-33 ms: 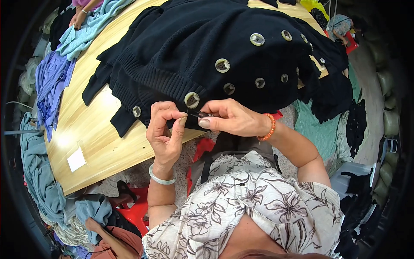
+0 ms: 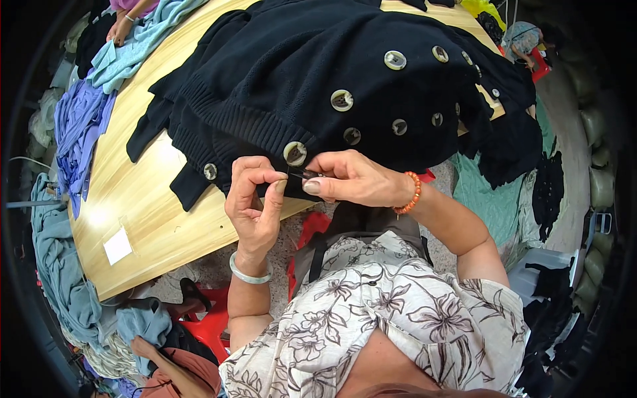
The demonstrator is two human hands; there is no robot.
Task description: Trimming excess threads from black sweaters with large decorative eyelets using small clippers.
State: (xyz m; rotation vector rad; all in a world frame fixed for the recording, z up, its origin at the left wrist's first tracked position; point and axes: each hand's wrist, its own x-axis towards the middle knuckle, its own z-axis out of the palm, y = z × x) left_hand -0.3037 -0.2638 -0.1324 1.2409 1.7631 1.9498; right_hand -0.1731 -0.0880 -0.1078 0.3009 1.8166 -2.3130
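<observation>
A black knitted cardigan (image 2: 265,79) with large marbled buttons lies spread over the near table edge, its ribbed hem towards me. Just below one large button (image 2: 294,153) my two hands meet. My left hand (image 2: 255,199) is closed, thumb and forefinger pinched; whatever lies between them is too fine to make out. In my right hand (image 2: 358,178) a small dark tool (image 2: 304,174), perhaps thread snips, is held between thumb and fingers, its tip pointing at the left fingertips. Most of the tool is hidden by the fingers.
The cardigan rests on a wood-grain table (image 2: 152,225) with a white paper square (image 2: 118,246). Purple knitwear (image 2: 79,126) and light-blue knitwear (image 2: 133,50) hang along its left side. Other people's hands (image 2: 121,30) work at upper left and lower left. Green plastic sheeting (image 2: 488,199) lies at right.
My right hand has shifted very slightly left with the tool. My left hand and the cardigan look the same.
</observation>
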